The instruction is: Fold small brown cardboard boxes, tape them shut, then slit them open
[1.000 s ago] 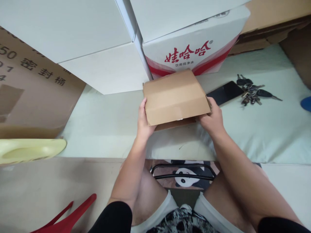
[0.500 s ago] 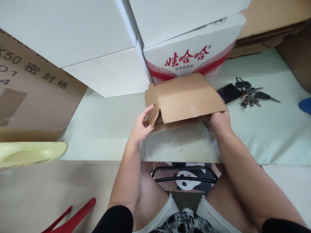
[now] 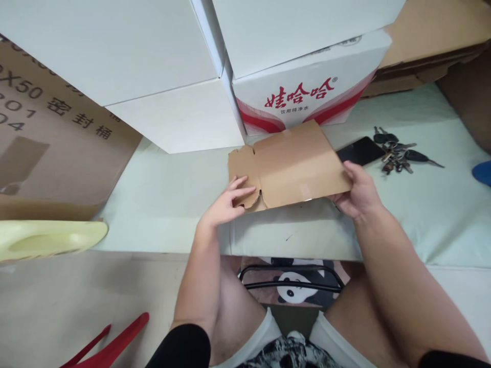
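A brown cardboard box, folded nearly flat, lies on the pale green table cover in front of me. At its left end, my left hand rests on a notched side flap with the fingers stretched and apart. My right hand grips the box's right front corner, thumb on top and fingers underneath. Just behind that hand lies a black phone, partly covered by the box. A bunch of keys sits to the phone's right.
White cartons are stacked behind the box, beside a white and red carton. A big printed cardboard box stands at left, above a pale yellow stool or seat. At the right edge is a blue object.
The box's top panel and left flap have gone down flatter. My left hand has moved onto the flap, and my right thumb has come over the top edge.
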The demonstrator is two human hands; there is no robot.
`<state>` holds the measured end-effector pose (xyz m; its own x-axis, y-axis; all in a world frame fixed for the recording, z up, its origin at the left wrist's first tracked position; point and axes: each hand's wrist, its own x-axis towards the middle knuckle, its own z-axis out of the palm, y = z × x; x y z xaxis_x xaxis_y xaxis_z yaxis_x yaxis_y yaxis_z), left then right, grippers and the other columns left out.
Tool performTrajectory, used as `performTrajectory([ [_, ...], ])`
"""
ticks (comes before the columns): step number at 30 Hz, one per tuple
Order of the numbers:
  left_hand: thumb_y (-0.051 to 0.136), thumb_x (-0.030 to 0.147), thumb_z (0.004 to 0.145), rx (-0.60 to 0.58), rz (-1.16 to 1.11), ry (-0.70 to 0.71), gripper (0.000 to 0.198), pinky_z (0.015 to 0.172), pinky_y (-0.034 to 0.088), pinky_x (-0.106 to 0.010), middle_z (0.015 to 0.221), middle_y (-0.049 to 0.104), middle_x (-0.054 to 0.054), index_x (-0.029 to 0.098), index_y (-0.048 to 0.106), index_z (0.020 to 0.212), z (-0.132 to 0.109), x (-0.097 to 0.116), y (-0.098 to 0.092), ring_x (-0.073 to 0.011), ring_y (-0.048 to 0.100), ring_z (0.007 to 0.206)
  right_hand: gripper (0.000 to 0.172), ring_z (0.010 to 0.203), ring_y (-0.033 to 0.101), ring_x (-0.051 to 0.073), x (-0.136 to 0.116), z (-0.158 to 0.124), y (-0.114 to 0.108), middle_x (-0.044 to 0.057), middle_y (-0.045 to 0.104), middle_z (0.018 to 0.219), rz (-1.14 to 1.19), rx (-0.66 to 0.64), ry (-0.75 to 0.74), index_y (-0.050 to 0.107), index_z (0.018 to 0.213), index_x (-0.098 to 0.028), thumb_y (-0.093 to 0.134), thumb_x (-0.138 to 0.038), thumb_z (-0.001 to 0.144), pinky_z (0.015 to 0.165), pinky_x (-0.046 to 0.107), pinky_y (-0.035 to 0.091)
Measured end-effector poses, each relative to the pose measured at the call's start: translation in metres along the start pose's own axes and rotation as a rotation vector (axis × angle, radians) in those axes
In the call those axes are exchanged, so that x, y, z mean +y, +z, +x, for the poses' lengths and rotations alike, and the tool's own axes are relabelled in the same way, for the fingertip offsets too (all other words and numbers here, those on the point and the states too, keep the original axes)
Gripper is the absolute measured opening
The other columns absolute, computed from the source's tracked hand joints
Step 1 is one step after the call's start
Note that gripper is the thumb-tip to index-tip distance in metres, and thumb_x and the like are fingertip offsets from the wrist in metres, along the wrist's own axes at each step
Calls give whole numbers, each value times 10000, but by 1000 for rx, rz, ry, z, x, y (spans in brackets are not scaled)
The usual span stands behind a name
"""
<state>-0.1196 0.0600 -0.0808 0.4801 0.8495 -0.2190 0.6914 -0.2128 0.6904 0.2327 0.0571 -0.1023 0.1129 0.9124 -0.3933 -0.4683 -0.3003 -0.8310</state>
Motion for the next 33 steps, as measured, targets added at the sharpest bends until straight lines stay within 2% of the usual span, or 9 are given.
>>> performTrajectory([
  [4, 761, 370, 801, -16, -66, 50, 641, 1292, 189, -671, 1726, 309, -114, 254, 649, 1421, -3, -7, -3, -421, 171, 1627, 296, 665, 687, 188, -7, -5, -6, 53, 752, 819, -177, -22, 152, 719, 859, -210, 850, -311, 613, 481, 284, 572],
  [9, 875, 461, 725, 653, -549, -28, 693, 1231, 418, -507, 1626, 472, -126, 293, 642, 1357, 15, -18, 14, -331, 456, 1514, 444, 761, 721, 230, -15, -9, -2, 43, 767, 815, -273, -151, -147, 733, 895, -216, 893, -525, 620, 726, 408, 622],
  [11, 933, 445, 661, 820, -845, -85, 768, 1086, 556, -375, 1499, 607, -104, 311, 613, 1346, 22, -18, 18, -259, 638, 1333, 496, 847, 737, 242, -21, -12, 0, 48, 788, 877, -284, -236, -273, 751, 934, -216, 882, -593, 640, 847, 438, 606],
  [13, 974, 435, 601, 790, -1072, -125, 734, 920, 626, -300, 1263, 749, -74, 281, 656, 1244, 24, -17, 18, -213, 752, 1080, 504, 895, 737, 245, -29, -15, 2, 47, 795, 913, -262, -288, -348, 765, 950, -220, 868, -620, 660, 885, 433, 589],
  [16, 1021, 403, 497, 642, -1230, -175, 655, 865, 665, -352, 985, 818, -49, 230, 722, 1054, 20, -11, 18, -237, 787, 878, 476, 879, 723, 238, -42, -19, -1, 40, 789, 896, -237, -312, -386, 776, 944, -221, 879, -586, 657, 829, 396, 578],
  [22, 1044, 364, 463, 615, -1251, -193, 654, 896, 669, -358, 959, 832, -19, 236, 756, 1035, 19, 22, 39, -225, 797, 863, 404, 786, 685, 179, -66, -22, -17, 17, 758, 869, -90, -195, -330, 731, 900, -209, 866, -500, 656, 729, 335, 554],
  [26, 1020, 460, 516, 618, -1312, -150, 616, 867, 662, -294, 1040, 829, -9, 257, 770, 1040, 41, 68, 59, -210, 783, 977, 459, 796, 730, 178, -79, -26, -34, -2, 755, 886, 114, -180, -264, 666, 979, -249, 861, -513, 659, 749, 346, 579],
  [31, 905, 638, 652, 535, -1361, 43, 633, 1069, 589, -362, 1272, 769, -59, 247, 755, 1127, 92, 148, 87, -277, 627, 1355, 488, 924, 742, 195, -89, -35, -47, 46, 774, 1038, 12, -393, -272, 633, 1112, -261, 852, -429, 710, 872, 383, 564],
  [33, 891, 655, 664, 513, -1376, 47, 632, 1087, 574, -365, 1292, 756, -81, 213, 748, 1092, 110, 175, 99, -286, 589, 1395, 487, 894, 695, 170, -88, -33, -48, 15, 732, 982, -17, -350, -338, 609, 1113, -266, 835, -400, 704, 849, 356, 548],
])
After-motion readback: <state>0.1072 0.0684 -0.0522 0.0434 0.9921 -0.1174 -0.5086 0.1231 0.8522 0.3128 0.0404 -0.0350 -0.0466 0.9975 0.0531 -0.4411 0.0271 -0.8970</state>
